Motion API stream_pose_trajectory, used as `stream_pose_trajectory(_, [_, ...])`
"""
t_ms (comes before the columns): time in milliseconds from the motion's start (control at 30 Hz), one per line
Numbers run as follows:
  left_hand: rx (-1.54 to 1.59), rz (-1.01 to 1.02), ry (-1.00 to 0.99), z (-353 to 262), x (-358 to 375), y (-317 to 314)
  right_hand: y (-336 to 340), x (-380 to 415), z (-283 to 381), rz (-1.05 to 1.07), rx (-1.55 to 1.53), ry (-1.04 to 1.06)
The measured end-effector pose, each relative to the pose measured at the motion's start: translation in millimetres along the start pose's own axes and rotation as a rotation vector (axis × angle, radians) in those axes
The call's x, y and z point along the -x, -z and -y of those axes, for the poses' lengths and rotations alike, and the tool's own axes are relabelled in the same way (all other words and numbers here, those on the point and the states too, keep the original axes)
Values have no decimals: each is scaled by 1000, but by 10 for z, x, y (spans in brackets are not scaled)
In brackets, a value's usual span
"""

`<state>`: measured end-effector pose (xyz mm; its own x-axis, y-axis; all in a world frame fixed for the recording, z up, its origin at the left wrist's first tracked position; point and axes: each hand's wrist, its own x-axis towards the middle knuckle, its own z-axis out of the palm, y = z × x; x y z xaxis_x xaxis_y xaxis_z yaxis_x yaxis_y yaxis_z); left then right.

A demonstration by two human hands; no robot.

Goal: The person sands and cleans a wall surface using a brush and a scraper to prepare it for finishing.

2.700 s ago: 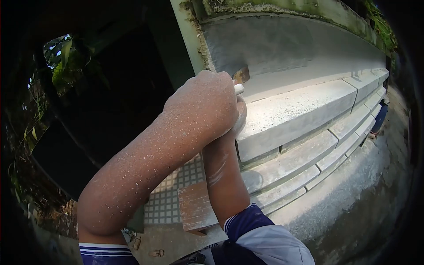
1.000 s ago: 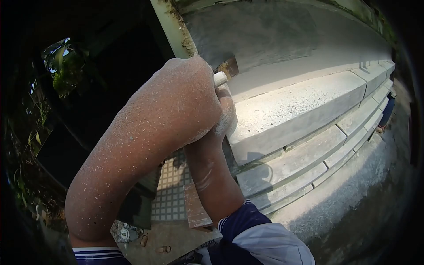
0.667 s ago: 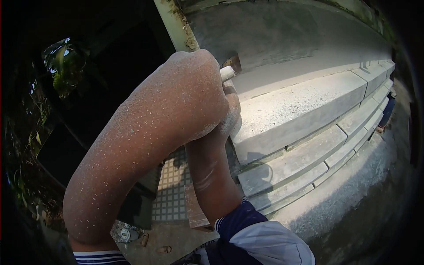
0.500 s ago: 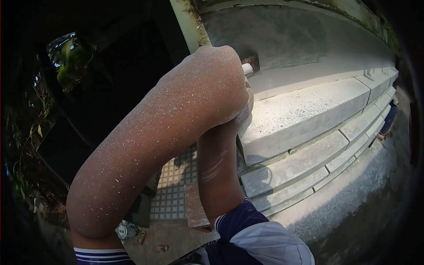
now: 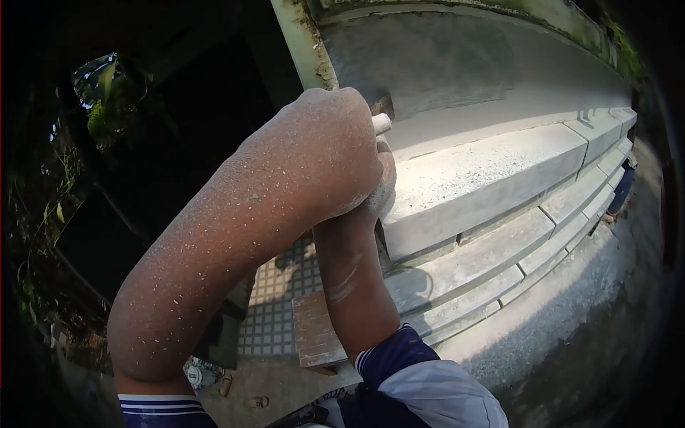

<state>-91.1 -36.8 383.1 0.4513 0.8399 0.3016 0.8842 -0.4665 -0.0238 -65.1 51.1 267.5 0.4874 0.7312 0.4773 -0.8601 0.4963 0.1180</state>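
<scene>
My left hand [image 5: 337, 139] is a closed fist seen from the back, dusted with white powder and pale flakes up the arm. Out of its far side pokes the blunt white end of a stick-like thing [image 5: 382, 124]. A small brown piece [image 5: 382, 106] shows just beyond it, against the grey wall [image 5: 457, 78]. Tucked under and behind the left fist is my right hand [image 5: 386, 175], its visible fingers curled; most of it is hidden, so what it grips I cannot tell. Both hands are close together near the wall, by the end of a pale ledge [image 5: 492, 171] strewn with flakes.
Stepped pale slabs [image 5: 478, 260] curve away to the right below the ledge. A peeling post [image 5: 308, 46] rises behind my hands. Below stand a wooden stool [image 5: 314, 332] and tiled floor [image 5: 275, 307], with sandals [image 5: 257, 402] nearby. At far right a person's dark-clothed leg [image 5: 622, 191] shows.
In the view, both hands and the white end have shifted slightly left and down. The wall and ledge have shifted left too, as the camera moved. Both hands stay closed together.
</scene>
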Motion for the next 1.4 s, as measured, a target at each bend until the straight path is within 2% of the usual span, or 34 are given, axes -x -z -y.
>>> stream_pose_trajectory(67, [-14, 0, -13, -24, -96, -43, -38, 32, -39, -150, 202, 23])
stream_pose_trajectory(233, [13, -54, -111, 156, -101, -112, 168, -137, 48, 63, 417, 1])
stream_pose_trajectory(267, [19, -49, -142, 160, -90, -163, 192, -12, 49, 29, 174, -52])
stream_pose_trajectory(300, [21, -49, -174, 154, -78, -193, 160, 62, 43, 41, 58, -95])
stream_pose_trajectory(333, [75, -48, -109, 185, -13, -196, 120, 140, 39, 49, -57, -140])
stream_pose_trajectory(400, [174, -51, 27, 328, 241, -207, 233, 163, -61, 150, -36, -223])
stream_pose_trajectory(500, [381, -136, 12, 527, 483, -443, 48, 401, -50, 177, -99, -276])
stream_pose_trajectory(600, [238, -191, -81, 657, 533, -724, 231, 535, 7, 157, -17, -323])
stream_pose_trajectory(700, [294, -308, -132, 682, 530, -917, 302, 525, 6, 144, 48, -302])
stream_pose_trajectory(833, [336, -140, -59, 711, 490, -756, 256, 524, -54, 65, 134, -241])
stream_pose_trajectory(933, [421, -102, -110, 766, 440, -740, 311, 540, -50, 35, 145, -201])
stream_pose_trajectory(1033, [446, -38, -77, 766, 382, -666, 218, 545, -19, 21, 200, -169])
stream_pose_trajectory(1133, [445, -22, -65, 803, 315, -653, 247, 504, -108, -7, 171, -128])
stream_pose_trajectory(1233, [428, -116, -125, 803, 265, -662, 207, 451, -108, -30, 154, -98])
stream_pose_trajectory(1333, [463, 139, 54, 668, 158, -387, 149, 332, -61, -50, 125, -101])
stream_pose_trajectory(1400, [407, -10, -88, 772, 229, -518, 127, 429, -124, -72, 118, -88])
